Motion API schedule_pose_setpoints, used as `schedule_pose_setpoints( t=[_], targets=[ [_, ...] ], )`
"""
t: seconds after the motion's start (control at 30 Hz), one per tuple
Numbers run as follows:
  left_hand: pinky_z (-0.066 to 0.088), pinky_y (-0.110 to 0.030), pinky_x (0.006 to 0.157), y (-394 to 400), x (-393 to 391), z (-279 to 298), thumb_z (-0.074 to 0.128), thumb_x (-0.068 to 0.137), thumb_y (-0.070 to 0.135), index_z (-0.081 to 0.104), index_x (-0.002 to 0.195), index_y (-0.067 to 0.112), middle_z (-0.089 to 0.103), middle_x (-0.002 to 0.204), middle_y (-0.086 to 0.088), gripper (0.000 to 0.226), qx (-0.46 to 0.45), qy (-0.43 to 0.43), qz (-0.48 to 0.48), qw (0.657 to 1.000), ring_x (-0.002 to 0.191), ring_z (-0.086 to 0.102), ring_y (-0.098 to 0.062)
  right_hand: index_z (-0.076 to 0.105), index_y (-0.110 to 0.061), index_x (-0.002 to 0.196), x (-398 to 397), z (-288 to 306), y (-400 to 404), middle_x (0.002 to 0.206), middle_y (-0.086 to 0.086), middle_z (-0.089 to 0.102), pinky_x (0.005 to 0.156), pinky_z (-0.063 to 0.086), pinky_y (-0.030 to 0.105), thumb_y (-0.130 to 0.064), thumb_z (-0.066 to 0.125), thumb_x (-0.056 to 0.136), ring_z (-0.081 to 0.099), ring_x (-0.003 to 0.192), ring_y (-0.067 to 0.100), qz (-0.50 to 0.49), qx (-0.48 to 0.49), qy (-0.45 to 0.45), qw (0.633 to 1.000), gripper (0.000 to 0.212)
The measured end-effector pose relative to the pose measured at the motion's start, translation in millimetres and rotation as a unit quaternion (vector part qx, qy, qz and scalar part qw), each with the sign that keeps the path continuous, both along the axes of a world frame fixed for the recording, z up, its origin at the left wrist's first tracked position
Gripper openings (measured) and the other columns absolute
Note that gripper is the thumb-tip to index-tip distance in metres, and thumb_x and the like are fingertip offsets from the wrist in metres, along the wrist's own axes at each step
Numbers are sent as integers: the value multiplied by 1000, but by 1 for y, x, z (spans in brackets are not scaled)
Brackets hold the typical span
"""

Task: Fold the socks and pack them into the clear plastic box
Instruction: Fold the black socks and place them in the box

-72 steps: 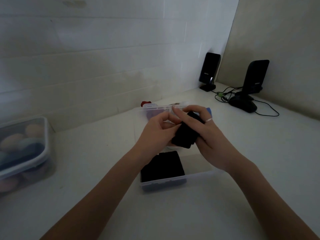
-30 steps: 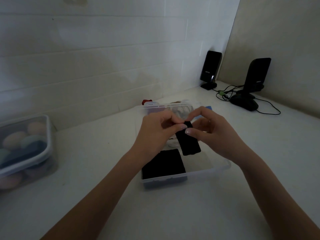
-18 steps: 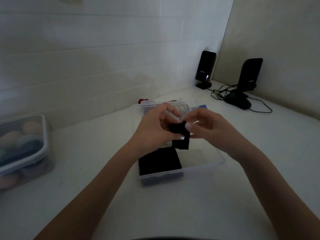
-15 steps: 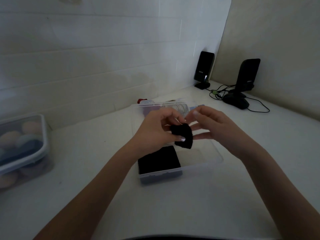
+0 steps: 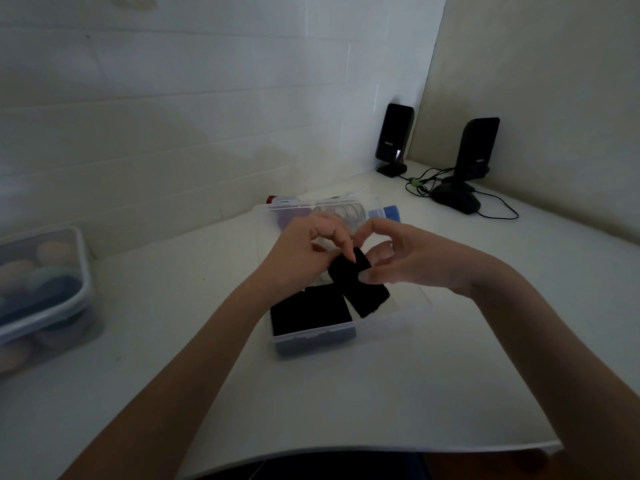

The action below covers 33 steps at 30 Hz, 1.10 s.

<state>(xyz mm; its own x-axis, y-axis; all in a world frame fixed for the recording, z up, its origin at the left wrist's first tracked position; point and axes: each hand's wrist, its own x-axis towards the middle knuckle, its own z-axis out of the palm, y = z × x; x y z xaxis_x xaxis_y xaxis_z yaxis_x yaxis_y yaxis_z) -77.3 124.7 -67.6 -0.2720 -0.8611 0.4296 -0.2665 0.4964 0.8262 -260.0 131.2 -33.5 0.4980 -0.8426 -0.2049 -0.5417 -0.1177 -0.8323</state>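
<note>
While both hands meet above a clear plastic box (image 5: 408, 311) on a white table (image 5: 346, 393), a person works a black sock (image 5: 360, 289) into a fold. The left hand (image 5: 304, 252) pinches the sock's upper end with its fingertips, and the right hand (image 5: 412, 259) grips the same end from the 3 o'clock side, thumb pressed against the fabric. The sock hangs tilted, its lower end reaching down toward the box's open interior at about 5 o'clock from the hands; whether it touches the bottom cannot be told. Already lying flat in the box, at 7 o'clock from the held sock and just beside it, is a folded black sock (image 5: 310, 313). Farther back in the box, pale and purplish items show dimly behind the hands. At 9 o'clock, well apart, stands a lidded container (image 5: 45, 289) holding rounded bundles of several colours. Two black speakers (image 5: 394, 136) and a dark mouse (image 5: 455, 200) with cables occupy the corner at 1 o'clock.
</note>
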Motion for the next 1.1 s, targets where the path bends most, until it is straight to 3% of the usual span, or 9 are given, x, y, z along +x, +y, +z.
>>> schedule_pose_setpoints(
  t=[0.13,0.23,0.3,0.4,0.53,0.67,0.83,0.97,1.1],
  targets=[
    [44,-15,45,4,2,5,69,76,4,57,70,19,59,70,8,20,18,-25,52,998,64,59,-8,49,-16,106,1,-2,0,83,12,74,63,58,25,-11,68,81,70,68,19,-51,-4,30,998,32],
    [43,-11,45,9,10,12,73,74,10,62,70,19,60,66,9,15,20,-142,22,989,45,56,-1,49,-17,99,3,-6,2,86,17,72,69,61,35,-10,67,82,73,72,28,-61,16,75,995,25],
    [47,-15,44,12,11,13,74,73,12,68,75,17,63,65,8,9,80,-230,-23,970,49,62,-5,50,-17,92,8,-12,4,82,10,67,67,61,33,-9,67,82,71,66,24,-60,0,110,992,21],
    [53,-18,54,12,10,10,78,69,12,69,93,14,64,76,3,26,114,-322,-76,937,64,61,-8,49,-21,82,16,-21,6,75,-5,55,60,58,30,-13,66,82,60,59,13,-46,-71,182,980,19],
    [48,-18,71,12,12,7,80,68,20,67,104,19,64,92,3,38,90,-386,-91,914,67,55,0,55,-16,85,23,-31,5,71,-13,50,72,55,35,-16,68,79,55,64,11,-47,-143,203,968,13],
    [48,-24,77,10,9,2,76,72,22,71,104,18,68,97,-3,33,73,-437,-84,893,70,54,-7,62,-16,90,21,-30,9,86,1,64,78,58,42,-16,73,75,65,81,20,-42,-120,182,975,19],
    [39,-19,74,8,8,-2,75,73,20,72,102,16,68,105,-4,29,52,-468,-82,879,76,51,-8,62,-22,113,23,-27,13,102,-2,57,67,44,21,-21,77,71,51,69,3,5,-163,234,959,44],
    [40,-21,80,9,3,-1,72,74,20,70,106,16,61,114,-4,32,20,-503,-71,861,93,55,-15,68,-16,107,30,-25,12,107,7,57,82,48,34,-25,69,78,56,93,22,63,-234,313,918,31],
    [48,-31,84,11,-2,0,67,76,23,69,108,19,65,109,-5,33,-8,-544,-58,837,99,59,-23,69,-17,101,36,-28,7,110,3,57,82,50,35,-23,67,80,55,100,21,92,-286,358,884,23]
  ],
)
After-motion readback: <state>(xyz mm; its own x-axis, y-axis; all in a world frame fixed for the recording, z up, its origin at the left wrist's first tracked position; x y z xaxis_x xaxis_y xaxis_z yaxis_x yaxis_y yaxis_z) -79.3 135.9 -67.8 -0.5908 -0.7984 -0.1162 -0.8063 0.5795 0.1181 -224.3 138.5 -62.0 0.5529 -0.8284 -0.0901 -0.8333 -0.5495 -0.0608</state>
